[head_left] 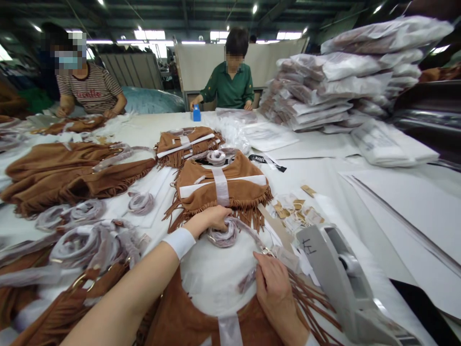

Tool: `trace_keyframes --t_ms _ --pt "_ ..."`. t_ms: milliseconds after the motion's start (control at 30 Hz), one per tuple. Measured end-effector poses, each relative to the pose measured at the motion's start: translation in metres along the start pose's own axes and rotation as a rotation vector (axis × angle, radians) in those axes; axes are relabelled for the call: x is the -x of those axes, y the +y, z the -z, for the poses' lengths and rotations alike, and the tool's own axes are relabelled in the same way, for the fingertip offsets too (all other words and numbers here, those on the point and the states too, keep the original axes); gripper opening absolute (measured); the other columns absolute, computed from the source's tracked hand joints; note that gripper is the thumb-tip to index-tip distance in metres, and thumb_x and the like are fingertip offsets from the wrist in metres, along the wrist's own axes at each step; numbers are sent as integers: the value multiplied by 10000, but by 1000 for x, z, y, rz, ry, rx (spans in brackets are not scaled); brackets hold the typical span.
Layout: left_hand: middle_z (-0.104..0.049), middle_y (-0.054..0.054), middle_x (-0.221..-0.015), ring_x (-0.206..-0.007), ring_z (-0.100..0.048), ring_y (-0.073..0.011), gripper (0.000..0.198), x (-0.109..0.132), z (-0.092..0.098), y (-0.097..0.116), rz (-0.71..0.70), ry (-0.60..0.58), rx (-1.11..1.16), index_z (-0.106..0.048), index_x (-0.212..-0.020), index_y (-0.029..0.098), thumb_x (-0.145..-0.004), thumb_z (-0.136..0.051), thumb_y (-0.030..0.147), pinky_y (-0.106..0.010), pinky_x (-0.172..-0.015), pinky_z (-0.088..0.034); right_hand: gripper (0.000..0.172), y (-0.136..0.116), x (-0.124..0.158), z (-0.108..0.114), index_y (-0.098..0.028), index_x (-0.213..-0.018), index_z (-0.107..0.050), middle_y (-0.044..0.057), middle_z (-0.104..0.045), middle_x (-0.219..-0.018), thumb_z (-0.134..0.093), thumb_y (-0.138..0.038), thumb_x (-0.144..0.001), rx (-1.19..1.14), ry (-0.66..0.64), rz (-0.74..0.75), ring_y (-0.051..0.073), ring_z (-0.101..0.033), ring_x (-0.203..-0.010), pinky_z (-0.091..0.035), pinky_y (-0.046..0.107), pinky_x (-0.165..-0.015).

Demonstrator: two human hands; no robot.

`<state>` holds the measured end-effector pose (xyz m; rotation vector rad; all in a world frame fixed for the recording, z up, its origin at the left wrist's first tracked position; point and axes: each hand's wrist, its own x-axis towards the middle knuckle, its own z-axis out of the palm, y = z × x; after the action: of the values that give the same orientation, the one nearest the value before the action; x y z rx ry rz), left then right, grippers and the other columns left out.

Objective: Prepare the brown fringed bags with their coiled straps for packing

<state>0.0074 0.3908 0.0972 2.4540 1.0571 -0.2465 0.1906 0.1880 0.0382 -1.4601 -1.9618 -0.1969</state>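
Head view. The near bag [201,331] lies on the table [317,168] directly before the person, its curved opening facing away and its fringe [313,298] spread to the right. The strap [222,236], covered in thin film, is rolled into a coil at its far part, above the opening; the remainder runs uncoiled toward a metal fitting at the right. The left hand [216,218] has its fingers drawn together on the coil's upper edge. The right hand [275,283] lies at the bag's right side, fingers bent beside the fitting; whether they grip anything cannot be told.

State of work, as judged from the layout: on the near bag, the pale band [230,331] is in place across the body and the strap is partly coiled; the rest of its length appears left to roll or tuck in. The bag beyond [248,192] seems further along, with its band round the middle and a finished coil [216,157] resting at its opening. Bags at the left [72,168] presumably remain to be handled. At the far right stands a stack of bagged goods [342,81], apparently completed.
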Motion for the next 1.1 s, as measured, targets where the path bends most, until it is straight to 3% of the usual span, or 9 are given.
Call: trace_keyframes --t_ms 100,200,267,400,533,867,1100 --pt "-655 -82 -1117 -951 -632 -256 573 2 8 -2 -19 -57 46 -565 -1175 177 -630 -725 255 -290 -795 -488 355 0 -1 1 -154 -1279 -486 104 -676 -1054 -426 -124 -930 14 17 17 216 -613 -1002 -469 421 -916" --pt "-577 -109 -1277 -1076 -583 -254 699 13 7 -1 -29 -42 96 -447 -1336 164 -718 -686 388 -300 -890 -457 349 0 -2 1 -153 -1266 -496 99 -680 -1047 -419 -116 -928 19 23 22 211 -617 -997 -465 414 -916" --pt "-492 -146 -1375 -1187 -511 -297 808 24 -2 2 -33 20 90 -328 -1432 164 -778 -610 546 -372 -973 -411 340 -1 -3 1 -151 -1248 -511 96 -683 -1034 -414 -115 -924 17 28 22 209 -620 -985 -465 412 -909" --pt "-317 -191 -1499 -1320 -336 -404 1018 40 -31 10 -19 133 -73 -162 -1510 200 -741 -491 781 -544 -1046 -285 319 -1 -4 1 -141 -1203 -541 92 -686 -1025 -419 -98 -912 -4 26 32 202 -621 -977 -458 404 -909" --pt "-316 -195 -1501 -1322 -333 -378 977 41 -48 11 -26 194 -154 -202 -1505 173 -781 -376 805 -512 -1065 -252 312 -3 -6 2 -141 -1183 -552 88 -687 -1026 -422 -83 -906 -25 -7 0 201 -616 -990 -438 404 -923" --pt "-350 -115 -1509 -1262 -408 -374 821 32 -84 -7 -41 300 -147 -320 -1477 236 -821 -404 724 -494 -984 -328 297 -20 -3 17 -186 -1089 -548 53 -655 -961 -380 -78 -868 -136 -214 -205 202 -575 -918 -403 404 -882" --pt "-347 -114 -1513 -1282 -398 -377 820 29 -88 -12 -53 286 -155 -314 -1480 233 -825 -399 717 -502 -986 -339 270 -22 1 13 -195 -1089 -547 48 -644 -965 -414 -109 -871 -99 -210 -224 200 -562 -924 -384 405 -888"
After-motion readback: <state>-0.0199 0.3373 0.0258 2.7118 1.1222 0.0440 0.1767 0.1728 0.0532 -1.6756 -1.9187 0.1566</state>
